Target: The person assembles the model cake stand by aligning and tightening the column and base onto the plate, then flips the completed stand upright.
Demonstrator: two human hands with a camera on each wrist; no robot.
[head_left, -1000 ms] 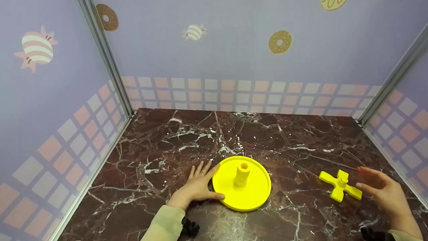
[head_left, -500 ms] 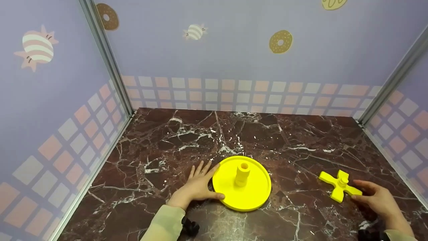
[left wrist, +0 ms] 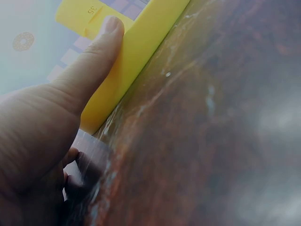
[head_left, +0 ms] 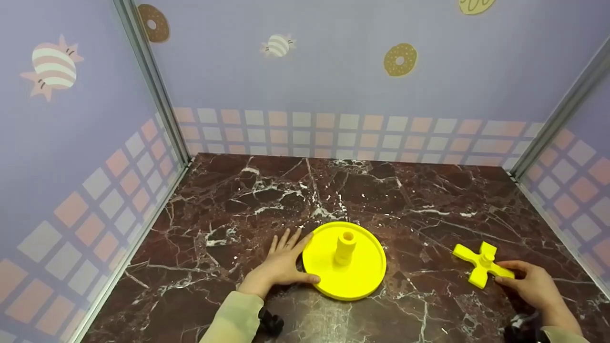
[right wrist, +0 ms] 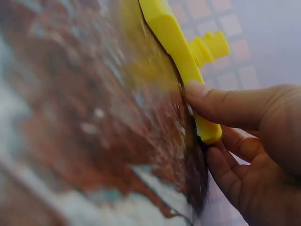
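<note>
Holding a round yellow tray [head_left: 324,281] at its edge, the left hand [head_left: 279,269] has its fingers spread wide in the head view. The fingers point away from the person, and the thumb goes off to the side with its tip on the near rim. The tray lies flat on the dark marble table [head_left: 267,195], and a yellow post [head_left: 345,252] with a hole in its top stands up in the middle. Well apart, to the right, a yellow cross [head_left: 481,270] lies with a little peg [head_left: 486,258] pointing up. The right hand [head_left: 536,287] comes in from the right side and pinches the nearest arm of the cross between finger and thumb.

In the left wrist view, the thumb is long and straight, and its tip touches the edge of the tray. The other fingers are mostly hidden, so it is hard to tell how they lie there. The post has small marks that look like 35.

In the right wrist view, the thumb presses one side of the cross's arm. The other fingers bend round behind its end. The peg has ridges, like a screw.
</note>
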